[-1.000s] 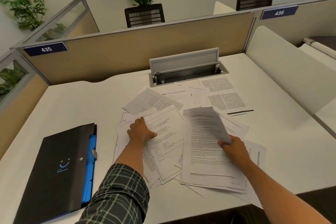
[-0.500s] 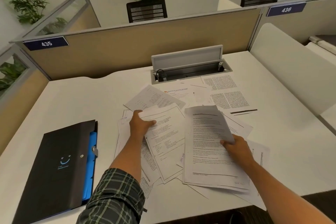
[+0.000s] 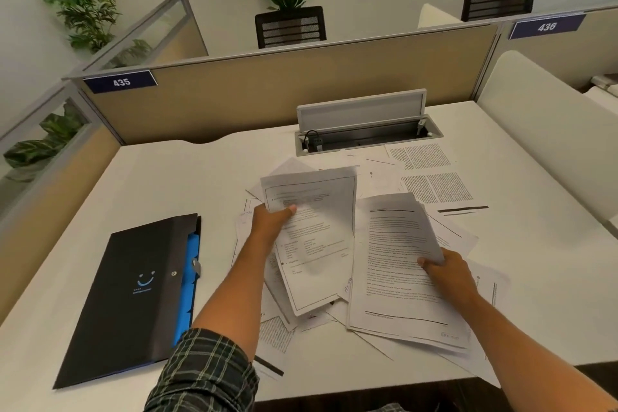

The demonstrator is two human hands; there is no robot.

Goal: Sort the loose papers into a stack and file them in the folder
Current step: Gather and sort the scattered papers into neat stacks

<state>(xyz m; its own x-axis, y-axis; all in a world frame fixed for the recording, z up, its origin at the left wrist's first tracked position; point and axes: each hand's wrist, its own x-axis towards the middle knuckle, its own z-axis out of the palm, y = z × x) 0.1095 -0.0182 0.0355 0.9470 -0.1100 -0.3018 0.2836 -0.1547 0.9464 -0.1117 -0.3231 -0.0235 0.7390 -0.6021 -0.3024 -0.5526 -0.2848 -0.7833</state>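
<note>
Several loose printed papers (image 3: 431,174) lie scattered over the middle of the white desk (image 3: 187,177). My left hand (image 3: 269,222) grips the left edge of a bordered sheet (image 3: 317,234), whose upper part is raised off the pile. My right hand (image 3: 446,269) pinches the right edge of a small bundle of text pages (image 3: 394,264), the top pages curling up at their far end. A black folder (image 3: 133,294) with blue tabbed dividers showing along its right side lies shut on the desk, left of my left arm.
An open grey cable box (image 3: 364,134) with a raised lid sits at the back of the desk. Beige partition panels (image 3: 284,90) wall the back and left; a white divider (image 3: 551,130) stands at the right. The desk's front edge runs just below the papers.
My left hand has gone from pressing on the bordered sheet to gripping its edge and lifting it. My right hand keeps its hold on the text pages.
</note>
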